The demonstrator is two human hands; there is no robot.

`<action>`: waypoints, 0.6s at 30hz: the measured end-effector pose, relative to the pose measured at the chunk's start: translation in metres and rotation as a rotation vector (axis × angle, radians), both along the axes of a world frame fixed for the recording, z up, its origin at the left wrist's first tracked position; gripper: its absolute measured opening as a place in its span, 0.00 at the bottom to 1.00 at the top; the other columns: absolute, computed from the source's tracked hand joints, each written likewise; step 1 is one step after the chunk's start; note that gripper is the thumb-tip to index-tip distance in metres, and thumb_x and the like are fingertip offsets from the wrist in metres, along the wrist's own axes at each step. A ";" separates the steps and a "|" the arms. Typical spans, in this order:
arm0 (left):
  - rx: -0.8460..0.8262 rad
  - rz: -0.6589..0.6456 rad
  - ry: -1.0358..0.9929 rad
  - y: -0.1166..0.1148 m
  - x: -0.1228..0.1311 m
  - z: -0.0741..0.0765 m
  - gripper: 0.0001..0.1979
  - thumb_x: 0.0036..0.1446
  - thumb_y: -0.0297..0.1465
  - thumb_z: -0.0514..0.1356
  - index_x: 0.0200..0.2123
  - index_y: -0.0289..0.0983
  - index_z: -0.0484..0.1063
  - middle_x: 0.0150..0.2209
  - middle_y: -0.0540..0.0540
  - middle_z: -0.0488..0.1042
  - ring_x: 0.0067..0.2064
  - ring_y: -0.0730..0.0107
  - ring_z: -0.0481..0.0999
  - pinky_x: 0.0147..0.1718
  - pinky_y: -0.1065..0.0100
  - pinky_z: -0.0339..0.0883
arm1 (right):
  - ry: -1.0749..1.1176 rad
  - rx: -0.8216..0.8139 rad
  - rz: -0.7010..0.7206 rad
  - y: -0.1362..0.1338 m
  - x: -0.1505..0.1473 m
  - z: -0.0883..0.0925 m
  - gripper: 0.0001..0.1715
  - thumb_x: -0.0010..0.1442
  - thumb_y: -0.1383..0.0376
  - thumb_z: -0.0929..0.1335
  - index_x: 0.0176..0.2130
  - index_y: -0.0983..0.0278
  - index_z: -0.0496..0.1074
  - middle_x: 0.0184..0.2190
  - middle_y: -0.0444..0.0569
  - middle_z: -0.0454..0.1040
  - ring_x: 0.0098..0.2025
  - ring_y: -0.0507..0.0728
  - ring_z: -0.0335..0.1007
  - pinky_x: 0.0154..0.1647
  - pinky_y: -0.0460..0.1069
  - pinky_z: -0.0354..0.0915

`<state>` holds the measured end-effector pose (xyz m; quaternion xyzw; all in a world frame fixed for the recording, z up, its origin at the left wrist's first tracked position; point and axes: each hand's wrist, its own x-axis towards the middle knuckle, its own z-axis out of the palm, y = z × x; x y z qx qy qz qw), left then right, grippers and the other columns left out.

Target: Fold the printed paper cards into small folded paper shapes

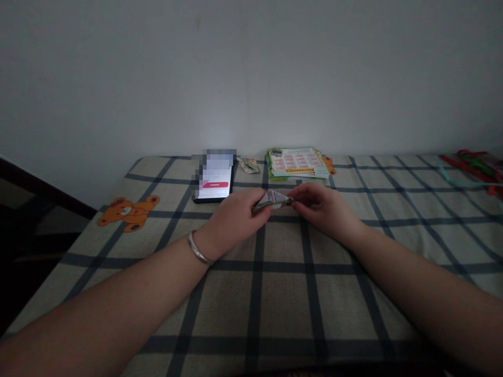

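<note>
A small piece of folded printed paper (277, 199), roughly triangular, is held up between both hands above the checked cloth. My left hand (244, 212), with a silver bangle at the wrist, pinches its left end between thumb and fingers. At its right tip, my right hand (320, 207) grips the point with thumb and forefinger. Just beyond the hands lies a stack of printed sheets (298, 162). Another small folded paper piece (249, 165) rests to the left of that stack. Both palms are turned inward, so the lower part of the paper is partly hidden.
A phone (214, 178) with a lit screen lies behind my left hand. The checked tablecloth (283, 303) reaches a pale wall (251, 78). An orange bear cutout (128, 212) is on the left. Red and green items (475, 165) sit at the far right.
</note>
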<state>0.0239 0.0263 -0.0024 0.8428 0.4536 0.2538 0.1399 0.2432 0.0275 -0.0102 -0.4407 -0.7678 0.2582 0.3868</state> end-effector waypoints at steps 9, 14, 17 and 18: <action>0.107 -0.118 -0.004 -0.005 0.001 0.003 0.14 0.60 0.29 0.56 0.50 0.38 0.65 0.40 0.47 0.76 0.40 0.66 0.75 0.38 0.66 0.66 | -0.008 0.087 -0.072 -0.004 0.000 0.003 0.06 0.56 0.66 0.69 0.32 0.61 0.64 0.35 0.47 0.77 0.30 0.52 0.70 0.30 0.48 0.67; 0.224 -0.195 0.109 -0.007 0.000 0.000 0.17 0.61 0.27 0.54 0.53 0.39 0.63 0.42 0.45 0.76 0.44 0.63 0.75 0.46 0.60 0.66 | -0.007 0.068 -0.061 -0.003 0.001 0.003 0.06 0.56 0.66 0.69 0.37 0.62 0.69 0.33 0.46 0.76 0.30 0.52 0.71 0.30 0.48 0.68; 0.331 -0.174 0.199 -0.005 -0.002 -0.001 0.14 0.62 0.28 0.53 0.51 0.38 0.66 0.38 0.45 0.76 0.40 0.62 0.75 0.40 0.61 0.67 | 0.049 0.033 -0.048 -0.001 0.001 0.002 0.08 0.55 0.65 0.70 0.38 0.62 0.70 0.33 0.46 0.76 0.31 0.52 0.72 0.31 0.48 0.69; 0.364 -0.160 0.230 -0.005 -0.002 -0.001 0.13 0.63 0.28 0.52 0.50 0.38 0.67 0.35 0.46 0.76 0.37 0.63 0.75 0.37 0.62 0.67 | 0.081 0.004 -0.037 -0.001 0.001 0.002 0.08 0.55 0.64 0.70 0.38 0.62 0.70 0.34 0.46 0.76 0.32 0.52 0.72 0.31 0.48 0.69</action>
